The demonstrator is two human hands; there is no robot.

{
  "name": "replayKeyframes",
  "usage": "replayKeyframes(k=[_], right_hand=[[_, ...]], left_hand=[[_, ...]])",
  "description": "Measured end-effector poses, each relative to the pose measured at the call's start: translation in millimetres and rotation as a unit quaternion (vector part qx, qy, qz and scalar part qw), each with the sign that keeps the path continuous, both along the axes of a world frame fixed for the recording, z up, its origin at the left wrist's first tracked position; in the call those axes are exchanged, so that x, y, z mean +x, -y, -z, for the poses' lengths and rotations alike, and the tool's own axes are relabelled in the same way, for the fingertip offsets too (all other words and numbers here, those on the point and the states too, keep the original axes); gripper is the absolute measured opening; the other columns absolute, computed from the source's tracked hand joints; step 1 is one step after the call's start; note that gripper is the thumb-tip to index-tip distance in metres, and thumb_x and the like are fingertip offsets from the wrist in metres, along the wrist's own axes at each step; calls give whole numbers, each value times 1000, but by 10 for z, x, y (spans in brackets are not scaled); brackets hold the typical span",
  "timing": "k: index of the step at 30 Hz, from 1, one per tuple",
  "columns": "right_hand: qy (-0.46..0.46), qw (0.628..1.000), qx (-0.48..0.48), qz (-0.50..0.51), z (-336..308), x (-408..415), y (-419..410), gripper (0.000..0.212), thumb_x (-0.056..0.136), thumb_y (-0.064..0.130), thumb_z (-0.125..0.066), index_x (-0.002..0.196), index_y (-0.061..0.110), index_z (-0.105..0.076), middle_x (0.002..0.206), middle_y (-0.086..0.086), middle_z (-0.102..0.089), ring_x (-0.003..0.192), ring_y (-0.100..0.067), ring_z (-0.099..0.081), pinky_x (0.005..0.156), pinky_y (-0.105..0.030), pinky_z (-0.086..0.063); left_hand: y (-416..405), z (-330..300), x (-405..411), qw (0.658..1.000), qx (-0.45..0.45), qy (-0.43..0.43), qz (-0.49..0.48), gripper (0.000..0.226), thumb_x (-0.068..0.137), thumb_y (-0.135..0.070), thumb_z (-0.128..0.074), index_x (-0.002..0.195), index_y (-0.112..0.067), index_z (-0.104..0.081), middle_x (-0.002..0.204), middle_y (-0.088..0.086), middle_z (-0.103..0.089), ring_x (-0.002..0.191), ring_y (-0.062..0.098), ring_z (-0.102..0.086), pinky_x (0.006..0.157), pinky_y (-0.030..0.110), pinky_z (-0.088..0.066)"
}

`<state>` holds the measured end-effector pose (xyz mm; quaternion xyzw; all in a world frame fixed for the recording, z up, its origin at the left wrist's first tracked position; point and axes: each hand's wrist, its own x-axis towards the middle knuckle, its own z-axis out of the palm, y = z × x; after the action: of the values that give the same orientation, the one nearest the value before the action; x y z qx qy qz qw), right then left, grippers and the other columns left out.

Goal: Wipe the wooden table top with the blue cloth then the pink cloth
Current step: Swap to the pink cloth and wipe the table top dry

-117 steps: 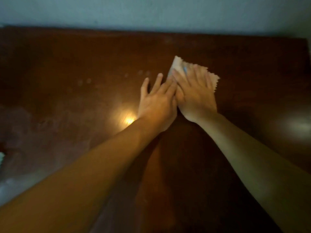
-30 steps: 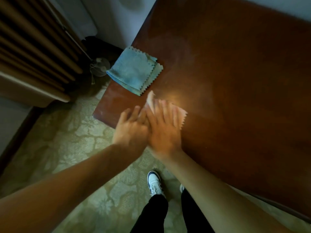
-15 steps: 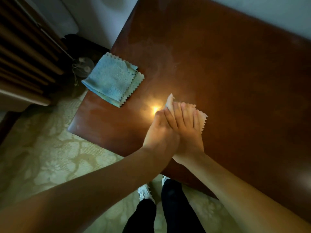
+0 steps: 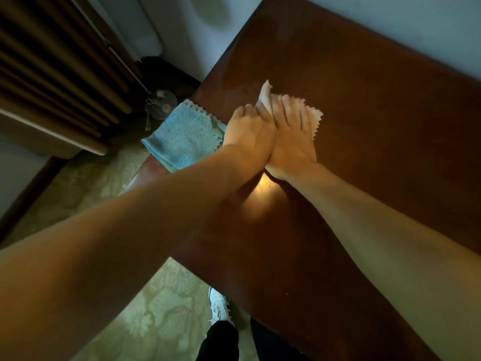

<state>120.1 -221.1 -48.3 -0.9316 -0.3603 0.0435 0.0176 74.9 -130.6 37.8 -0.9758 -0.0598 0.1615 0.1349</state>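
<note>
Right hand (image 4: 291, 142), left hand (image 4: 250, 134): spread flat, pressing pale pink zigzag-edged cloth (image 4: 313, 117) onto dark wooden bench (image 4: 377, 126) for wiping; folded blue cloth (image 4: 182, 136) parked at corner.

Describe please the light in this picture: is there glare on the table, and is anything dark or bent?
Head view: dim, warm light; a bright glare spot shines on the wooden table just below the left hand and right hand; the slatted panel at upper left sinks into shadow; the wide lens stretches the forearms.

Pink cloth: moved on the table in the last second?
Yes. The pink cloth went from beside the blue cloth's near corner toward the table's middle and far edge.
</note>
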Motion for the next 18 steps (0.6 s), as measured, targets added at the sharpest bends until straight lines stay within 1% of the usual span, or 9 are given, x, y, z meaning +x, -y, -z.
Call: replayKeyframes(k=[5, 7, 9, 11, 12, 14, 16, 17, 18], right_hand=[[-34, 999, 10, 9, -28, -188, 76, 88, 94, 48, -49, 162, 22, 0, 171, -8, 3, 157, -29, 9, 122, -49, 16], [-47, 999, 25, 5, -84, -452, 216, 85, 95, 47, -49, 163, 21, -6, 171, -10, -2, 158, -31, 5, 126, -53, 8], [-53, 998, 46, -11, -140, -816, 376, 78, 98, 44, -47, 163, 18, -12, 170, -12, -8, 158, -34, 0, 126, -55, 1], [-53, 998, 38, -27, -142, -1239, 489, 74, 101, 43, -43, 163, 14, -14, 170, -15, -10, 157, -37, -3, 125, -60, -5], [-53, 998, 21, -31, -134, -1447, 518, 75, 101, 44, -40, 163, 12, -12, 170, -16, -8, 157, -38, -2, 124, -62, -7], [-60, 998, -6, -23, -129, -1820, 517, 80, 97, 48, -34, 163, 12, -7, 170, -16, 1, 157, -37, 3, 124, -62, -6], [-68, 998, -17, -6, -140, -2094, 438, 81, 96, 48, -32, 164, 13, -3, 171, -14, 5, 157, -34, 6, 125, -61, -5], [-73, 997, -22, -1, -152, -2192, 366, 81, 97, 48, -32, 163, 14, 0, 171, -13, 7, 157, -33, 8, 125, -61, -5], [-80, 996, -27, 0, -168, -2270, 279, 80, 98, 48, -30, 163, 15, 4, 171, -12, 10, 157, -33, 11, 125, -60, -3]], left_hand=[[71, 22, -144, 1000, -8, -26, -9, 48, 98, -20, -52, 141, 1, -43, 135, 15, -53, 127, 27, -47, 109, 39, -38], [178, 35, -377, 1000, -10, -22, 17, 46, 100, -20, -46, 140, 4, -43, 131, 16, -55, 121, 27, -49, 106, 39, -40], [296, 57, -715, 998, -31, 0, 46, 47, 101, -16, -36, 140, 10, -37, 129, 20, -56, 117, 30, -51, 102, 40, -43], [364, 61, -1116, 997, -59, -2, 49, 49, 99, -12, -25, 141, 11, -36, 131, 22, -55, 121, 32, -49, 101, 40, -43], [367, 57, -1323, 996, -78, -20, 42, 50, 98, -14, -25, 140, 8, -40, 134, 22, -54, 128, 32, -45, 103, 40, -42], [288, 17, -1696, 990, -122, -65, 42, 46, 98, -21, -35, 134, -1, -56, 139, 17, -55, 140, 31, -37, 108, 38, -38], [105, -37, -1963, 987, -142, -50, 64, 37, 90, -28, -52, 116, -11, -73, 128, 9, -66, 135, 26, -50, 102, 34, -45], [2, -37, -2063, 985, -153, -30, 70, 34, 86, -26, -55, 108, -13, -77, 121, 7, -70, 127, 24, -58, 97, 34, -46], [-94, -33, -2139, 984, -162, -8, 68, 36, 84, -23, -51, 103, -12, -78, 116, 7, -72, 122, 24, -62, 94, 35, -43]])
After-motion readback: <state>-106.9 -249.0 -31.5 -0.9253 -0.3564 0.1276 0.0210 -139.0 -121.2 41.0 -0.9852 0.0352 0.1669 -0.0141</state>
